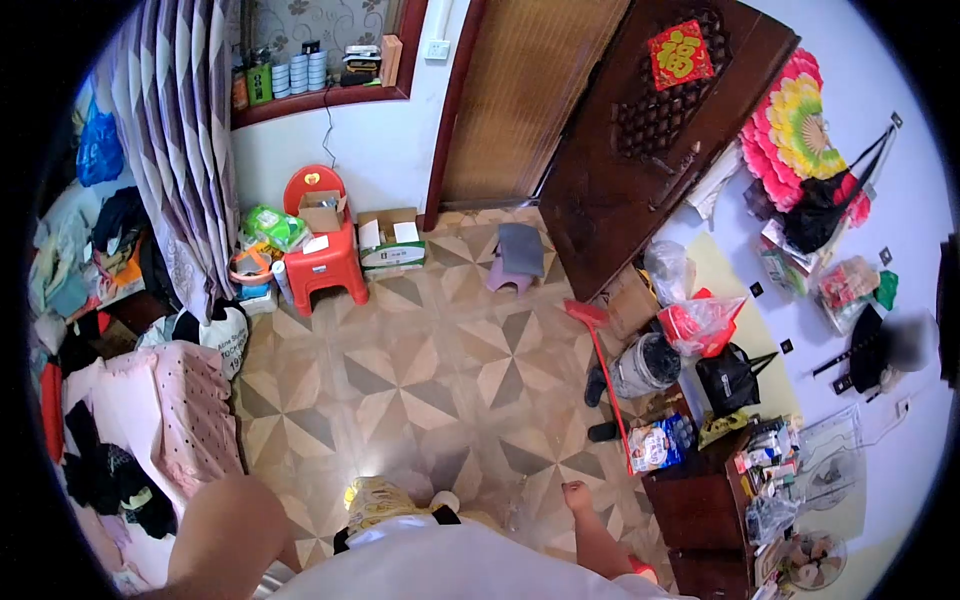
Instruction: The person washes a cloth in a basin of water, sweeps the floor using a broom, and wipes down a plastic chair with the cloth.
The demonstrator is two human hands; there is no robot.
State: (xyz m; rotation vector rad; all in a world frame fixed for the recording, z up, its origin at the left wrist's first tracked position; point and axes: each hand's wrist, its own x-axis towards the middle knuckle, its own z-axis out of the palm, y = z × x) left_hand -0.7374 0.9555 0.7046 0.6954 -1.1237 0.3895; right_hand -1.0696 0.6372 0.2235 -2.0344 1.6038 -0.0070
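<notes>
My right hand [576, 495] hangs low over the tiled floor [400, 370], its fingers curled in and nothing showing in them. The nearest thing to it is a red broom [613, 395], which lies apart from the hand, farther up and to the right. On the left, a bare bent arm [228, 525] comes into view beside the bed, but my left hand is hidden. Below me are my white top [470, 565] and yellow patterned trousers [385, 500].
A pink bedspread [160, 400] with dark clothes lies left. Ahead stand a red chair [327, 265] with bags and a box, and a small purple stool [512, 277]. A dark wooden door [640, 140] stands ajar. Right are a bucket [645, 367], bags and a cluttered cabinet [700, 510].
</notes>
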